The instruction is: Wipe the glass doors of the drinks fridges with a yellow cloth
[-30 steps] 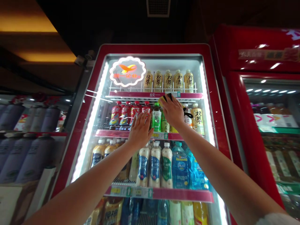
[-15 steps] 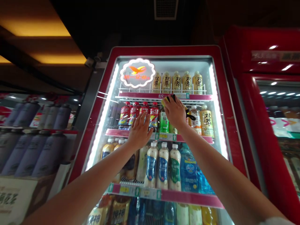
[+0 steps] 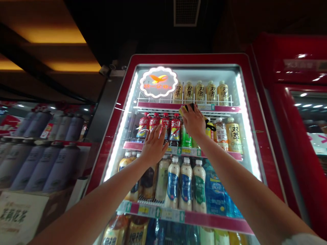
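Observation:
A drinks fridge (image 3: 129,98) with a red frame and a glass door fills the middle of the head view. My right hand (image 3: 194,120) is closed over a yellow-and-black cleaning pad (image 3: 183,109), which is against the glass near the upper shelf edge. From the pad, a black strap (image 3: 211,126) hangs out at the right. Lower and to the left, my left hand (image 3: 154,144) lies on the glass with fingers stretched out, holding nothing. Behind it, inside the fridge, stand red-capped bottles (image 3: 175,127). My palms and part of the pad are hidden.
A glowing round sign (image 3: 158,81) sits at the door's upper left. Pale bottles (image 3: 186,183) fill a lower shelf. Large grey-purple bottle shapes (image 3: 55,166) stand at the left, and another red fridge (image 3: 288,71) is on the right.
The view has shifted, so the fridge appears farther right and slightly lower. Against the fridge, both hands have shifted slightly left. The right hand keeps its hold on the pad.

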The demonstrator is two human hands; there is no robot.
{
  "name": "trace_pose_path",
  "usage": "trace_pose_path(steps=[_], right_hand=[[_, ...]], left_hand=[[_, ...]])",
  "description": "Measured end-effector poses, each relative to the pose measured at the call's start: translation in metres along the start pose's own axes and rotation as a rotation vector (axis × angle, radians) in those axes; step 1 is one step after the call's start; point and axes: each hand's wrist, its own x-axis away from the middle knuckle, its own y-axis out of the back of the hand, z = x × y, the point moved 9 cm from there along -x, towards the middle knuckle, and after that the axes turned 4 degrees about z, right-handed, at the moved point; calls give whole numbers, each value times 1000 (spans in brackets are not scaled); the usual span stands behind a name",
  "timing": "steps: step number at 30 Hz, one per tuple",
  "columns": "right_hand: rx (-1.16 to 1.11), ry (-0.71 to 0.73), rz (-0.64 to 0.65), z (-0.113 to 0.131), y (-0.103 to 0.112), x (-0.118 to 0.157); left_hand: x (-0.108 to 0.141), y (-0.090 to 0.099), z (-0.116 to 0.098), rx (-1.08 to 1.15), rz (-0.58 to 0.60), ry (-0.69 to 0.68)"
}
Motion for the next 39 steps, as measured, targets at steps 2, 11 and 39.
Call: trace_pose_path(steps=[2,11,39], right_hand=[[-5,120,41,20,-2,8],[-3,30,64,-9,-4,-2],[-36,155,95,84,-26,4]], left_hand=[[0,0,0,0,3,2],[0,9,26,-30,14,14],[28,13,101,-29,-90,-63]])
